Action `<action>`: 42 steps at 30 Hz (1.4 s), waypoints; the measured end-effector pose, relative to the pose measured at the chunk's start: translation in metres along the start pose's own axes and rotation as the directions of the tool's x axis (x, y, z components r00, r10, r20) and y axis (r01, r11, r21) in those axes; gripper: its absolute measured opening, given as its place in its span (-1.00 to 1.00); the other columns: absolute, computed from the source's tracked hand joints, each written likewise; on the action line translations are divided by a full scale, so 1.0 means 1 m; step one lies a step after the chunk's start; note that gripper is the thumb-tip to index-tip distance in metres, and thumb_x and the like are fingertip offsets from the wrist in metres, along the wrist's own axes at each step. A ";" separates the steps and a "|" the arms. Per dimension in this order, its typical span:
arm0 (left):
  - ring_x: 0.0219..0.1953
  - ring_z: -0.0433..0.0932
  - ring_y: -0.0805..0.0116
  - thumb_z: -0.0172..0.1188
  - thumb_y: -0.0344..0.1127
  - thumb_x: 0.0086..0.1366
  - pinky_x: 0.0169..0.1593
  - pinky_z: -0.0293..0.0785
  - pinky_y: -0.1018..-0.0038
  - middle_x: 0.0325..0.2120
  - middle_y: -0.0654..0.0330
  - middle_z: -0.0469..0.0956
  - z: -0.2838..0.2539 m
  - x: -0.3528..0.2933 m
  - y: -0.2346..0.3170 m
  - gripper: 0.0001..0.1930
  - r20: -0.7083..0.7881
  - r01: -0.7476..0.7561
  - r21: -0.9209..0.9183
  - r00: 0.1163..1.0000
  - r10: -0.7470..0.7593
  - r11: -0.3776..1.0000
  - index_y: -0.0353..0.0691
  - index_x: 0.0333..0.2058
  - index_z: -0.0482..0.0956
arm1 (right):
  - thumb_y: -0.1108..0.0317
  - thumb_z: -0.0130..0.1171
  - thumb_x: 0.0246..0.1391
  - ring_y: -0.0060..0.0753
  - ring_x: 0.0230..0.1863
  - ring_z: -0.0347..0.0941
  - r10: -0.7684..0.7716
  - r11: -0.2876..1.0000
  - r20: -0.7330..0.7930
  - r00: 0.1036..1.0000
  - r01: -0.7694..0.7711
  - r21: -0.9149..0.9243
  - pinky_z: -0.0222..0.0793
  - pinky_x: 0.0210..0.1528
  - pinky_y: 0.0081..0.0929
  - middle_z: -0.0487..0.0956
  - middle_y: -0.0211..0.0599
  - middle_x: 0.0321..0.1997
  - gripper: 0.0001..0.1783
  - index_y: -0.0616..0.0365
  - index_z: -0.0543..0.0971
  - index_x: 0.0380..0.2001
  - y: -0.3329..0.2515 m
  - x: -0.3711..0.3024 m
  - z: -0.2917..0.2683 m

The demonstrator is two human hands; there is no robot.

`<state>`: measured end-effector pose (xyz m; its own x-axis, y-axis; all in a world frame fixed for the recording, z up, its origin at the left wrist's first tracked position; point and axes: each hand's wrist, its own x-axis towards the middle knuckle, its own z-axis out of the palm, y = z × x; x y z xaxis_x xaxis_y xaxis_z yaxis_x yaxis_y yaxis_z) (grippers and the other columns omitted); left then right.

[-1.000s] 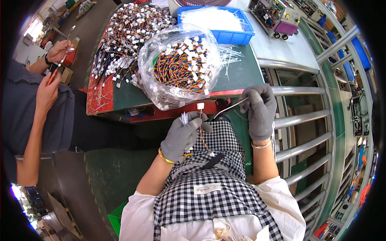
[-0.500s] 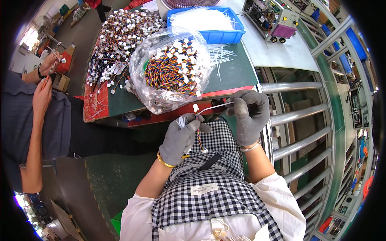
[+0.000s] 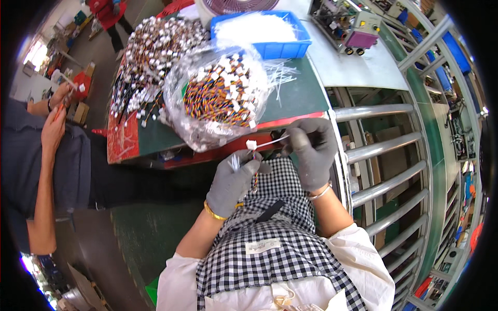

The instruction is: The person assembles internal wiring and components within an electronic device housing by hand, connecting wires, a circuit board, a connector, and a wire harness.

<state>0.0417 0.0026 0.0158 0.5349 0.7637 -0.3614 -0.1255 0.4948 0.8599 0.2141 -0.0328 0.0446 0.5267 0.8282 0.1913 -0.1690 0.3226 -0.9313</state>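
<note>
My left hand (image 3: 228,184), in a grey glove, is closed on a short wire harness (image 3: 255,182) of twisted coloured wires. A white connector (image 3: 251,145) sticks up above its thumb and fingertips. Several white cable ties (image 3: 234,163) are also tucked in this hand. To the right, my grey-gloved right hand (image 3: 314,155) pinches the end of one cable tie (image 3: 272,140). That tie runs across to the harness just beside the connector. Whether it is looped around the wires is hidden by the left fingers.
A clear plastic bag (image 3: 218,98) of wire harnesses lies on the green table (image 3: 295,98), beside a loose harness heap (image 3: 155,52). Behind stands a blue bin (image 3: 282,49) of cable ties. Metal rollers (image 3: 384,150) are at right. A co-worker (image 3: 46,155) stands at left.
My right hand has shifted slightly left, and less of the tie shows between my hands. The connector has tilted and sits closer to the left fingers. A person in red has come further into view.
</note>
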 end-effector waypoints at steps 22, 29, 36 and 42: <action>-0.42 0.54 0.52 0.16 -0.46 0.22 -0.33 0.51 0.57 -0.43 0.20 0.58 -0.026 0.006 0.068 -0.80 -0.042 -0.321 0.456 0.924 0.380 0.830 -0.32 -0.16 0.52 | 0.34 0.29 0.11 -0.53 -0.33 0.50 -0.027 0.906 0.398 0.917 0.190 -0.377 0.42 -0.24 -0.49 0.58 -0.33 -0.38 -0.77 0.20 0.57 -0.19 0.000 0.034 0.000; -0.21 0.52 0.42 0.09 -0.44 0.36 -0.06 0.46 0.46 -0.21 0.16 0.55 -0.107 0.074 0.198 -0.71 -0.123 -0.459 0.817 0.454 0.883 0.350 -0.42 0.02 0.47 | 0.27 0.23 0.14 -0.23 -0.26 0.57 -0.121 0.671 0.301 0.946 0.301 -0.677 0.47 -0.18 -0.35 0.61 -0.19 -0.25 -0.75 0.16 0.57 -0.17 -0.005 0.129 -0.043; -0.11 0.54 0.29 0.13 -0.29 0.35 0.07 0.41 0.34 -0.12 0.02 0.56 -0.170 0.161 0.203 -0.61 -0.101 -0.113 0.954 0.748 0.656 0.277 -0.45 0.05 0.47 | 0.26 0.31 0.02 -0.11 -0.01 0.47 -0.582 -0.120 0.289 0.760 0.271 -0.955 0.42 0.01 -0.24 0.56 -0.27 -0.07 -0.67 -0.04 0.55 -0.11 -0.050 0.303 -0.131; -0.11 0.54 0.31 0.24 -0.25 0.28 0.01 0.45 0.37 -0.15 0.07 0.58 -0.149 0.164 0.234 -0.57 -0.092 -0.222 0.850 0.830 0.550 0.477 -0.44 0.02 0.50 | 0.21 0.26 0.03 -0.02 0.12 0.39 -0.286 -0.326 0.190 0.939 0.091 -0.941 0.33 0.17 -0.18 0.51 -0.22 0.09 -0.56 -0.06 0.52 0.02 -0.066 0.415 -0.169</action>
<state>-0.0246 0.3060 0.1041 0.2979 0.9444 0.1394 0.5321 -0.2855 0.7971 0.5849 0.2122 0.1327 0.3845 0.7729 0.5047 0.8870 -0.4608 0.0299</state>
